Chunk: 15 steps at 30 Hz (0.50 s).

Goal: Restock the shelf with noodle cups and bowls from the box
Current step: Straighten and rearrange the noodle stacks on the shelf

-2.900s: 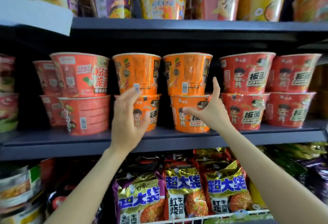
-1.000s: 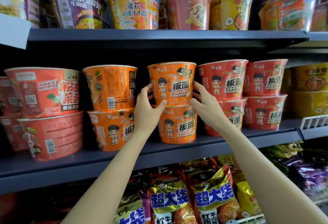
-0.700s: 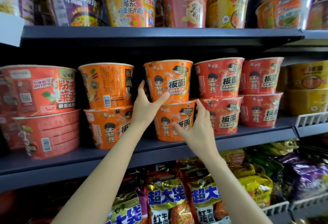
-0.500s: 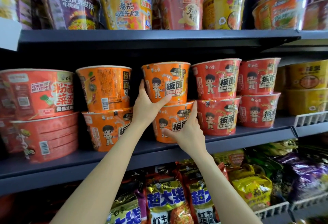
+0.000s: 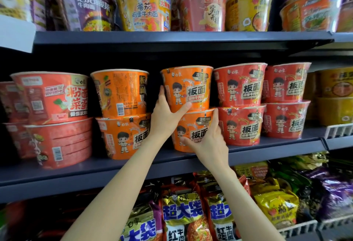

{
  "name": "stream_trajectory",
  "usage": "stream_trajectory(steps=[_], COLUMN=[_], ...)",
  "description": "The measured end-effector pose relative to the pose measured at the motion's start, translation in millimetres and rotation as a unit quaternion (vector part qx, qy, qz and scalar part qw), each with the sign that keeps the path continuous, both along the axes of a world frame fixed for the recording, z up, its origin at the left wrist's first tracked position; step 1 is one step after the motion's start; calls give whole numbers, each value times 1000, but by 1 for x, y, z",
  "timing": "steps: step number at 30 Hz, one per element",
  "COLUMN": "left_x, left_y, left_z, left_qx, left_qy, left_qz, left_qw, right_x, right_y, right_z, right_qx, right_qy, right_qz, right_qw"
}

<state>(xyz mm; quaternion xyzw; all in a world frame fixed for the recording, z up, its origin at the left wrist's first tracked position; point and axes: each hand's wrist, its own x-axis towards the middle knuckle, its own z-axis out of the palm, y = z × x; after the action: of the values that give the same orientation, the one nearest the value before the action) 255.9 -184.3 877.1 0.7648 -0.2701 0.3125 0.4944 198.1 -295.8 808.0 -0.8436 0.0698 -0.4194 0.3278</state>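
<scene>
Two orange noodle bowls stand stacked in the middle of the dark shelf [image 5: 95,166]. My left hand [image 5: 164,114] grips the upper orange bowl [image 5: 191,88] at its lower left, thumb across the front near its base. My right hand [image 5: 212,145] holds the lower orange bowl [image 5: 198,126], thumb across its front and index finger up along its right side. Both bowls face front with their cartoon labels showing. The box is out of view.
Another orange stack [image 5: 120,92] stands just left, with red bowls [image 5: 49,95] beyond it. Red stacks [image 5: 240,84] touch the right side, and yellow bowls [image 5: 334,88] sit further right. More bowls [image 5: 143,6] fill the shelf above, and noodle packets [image 5: 181,212] hang below.
My right hand dropped from the upper bowl's right side to the lower bowl. My left hand stayed on the upper bowl, which now shows its label to the front.
</scene>
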Motion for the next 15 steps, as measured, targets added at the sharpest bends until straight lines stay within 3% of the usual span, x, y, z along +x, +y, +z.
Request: stream_trajectory(steps=[2,4,6,8,10,15], left_x=[-17,-38,-53,-59,-56,-38], left_y=[10,33,66,102,131,158], left_z=[-5,-13,-24,-34,-42,-52], left_qx=[13,17,6,-30,-73,-82], left_qy=[-35,-119,-224,-270,-224,26], left_qz=[0,19,70,121,148,128], left_qw=[999,993,972,955,961,988], right_x=[-12,-28,-42,-44,-33,26], right_y=[1,7,20,39,62,105], right_z=[2,5,11,16,21,31], right_qx=[-22,-28,-39,-41,-28,35], right_qy=[-32,-126,-205,-204,-138,57], right_qz=[-9,20,93,181,250,305], right_qw=[999,991,974,961,958,950])
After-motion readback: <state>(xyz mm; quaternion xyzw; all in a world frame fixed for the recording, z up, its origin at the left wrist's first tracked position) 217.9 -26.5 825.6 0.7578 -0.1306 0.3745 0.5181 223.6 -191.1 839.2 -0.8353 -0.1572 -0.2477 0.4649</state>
